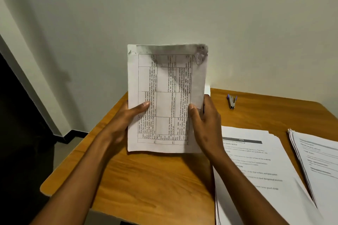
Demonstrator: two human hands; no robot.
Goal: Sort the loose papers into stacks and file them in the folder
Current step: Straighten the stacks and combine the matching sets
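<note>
Against the pale wall, above the wooden worktop (155, 179), both my hands, left hand (126, 117) and right hand (204, 120), are pinching the upright sheaf of papers (164, 82), its long axis vertical, with the nearest stack (256, 170) lying flat at my right, closer to the right hand.

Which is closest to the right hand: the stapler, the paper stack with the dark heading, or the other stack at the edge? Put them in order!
From the right hand:
1. Paper stack with the dark heading, on the table just beside the wrist.
2. Stapler, farther back, near the wall.
3. Stack at the edge, far right of the table.
</note>
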